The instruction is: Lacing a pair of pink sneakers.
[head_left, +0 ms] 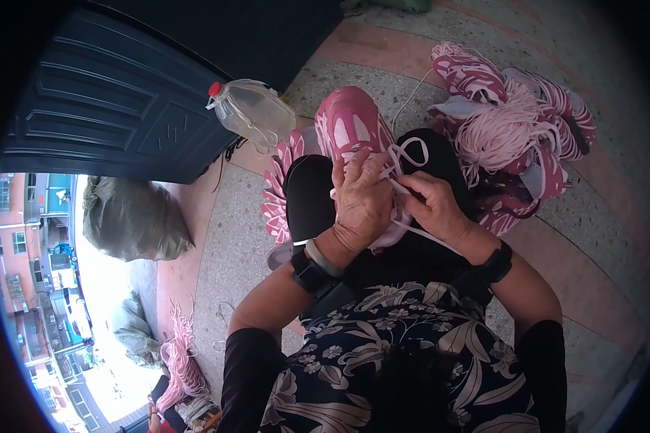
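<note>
Centrally, a pink-and-white lace-up sneaker sits between the wearer's knees, over black trousers, its rounded toe pointing away from the body. The left hand lies across the lacing area, knuckles up and fingers bent; whether its fingertips grip anything cannot be told, since the hand itself covers them. The right hand, just beside it, has thumb and forefinger pinched together on the pale pink shoelace, one loop of which stands up above the fingers while another strand runs below the palm toward the right forearm. A light grey band encircles the left wrist, and a black wristband the right. On the speckled floor, right of the knees, a skein of pale pink laces rests among pink patterned shoe uppers; further pink shoe pieces stand in a row beside the left knee. Beyond them are a translucent plastic jug with a red cap, a dark blue panelled door and a bulging grey-green sack
</note>
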{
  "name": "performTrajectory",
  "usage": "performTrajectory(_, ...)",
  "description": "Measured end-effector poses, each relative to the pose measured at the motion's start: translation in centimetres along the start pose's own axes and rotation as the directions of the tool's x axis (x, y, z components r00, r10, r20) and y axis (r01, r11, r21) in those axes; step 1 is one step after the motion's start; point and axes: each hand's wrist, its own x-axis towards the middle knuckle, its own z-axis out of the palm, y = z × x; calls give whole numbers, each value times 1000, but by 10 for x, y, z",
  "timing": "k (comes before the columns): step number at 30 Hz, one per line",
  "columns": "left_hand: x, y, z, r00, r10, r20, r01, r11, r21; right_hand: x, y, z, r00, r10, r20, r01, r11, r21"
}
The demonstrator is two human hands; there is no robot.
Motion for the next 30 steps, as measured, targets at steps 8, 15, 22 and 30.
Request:
performTrajectory(8,-44,-15,-67,991,134,-25,-132,988,73,-3,-21,-3,997,-68,46,78,961,-264)
performTrajectory(15,-158,-99,-112,962,-244,-121,271,899,344,-4,-23,0,997,-81,15,82,948,-308)
performTrajectory(22,-189,-118,-90,880,-471,68,437,856,276,-3,-13,-1,957,282,-71,-273,954,121)
performTrajectory(30,-114,-78,-72,959,-265,99,253,960,121,0,-24,-19,886,433,168,-460,868,188)
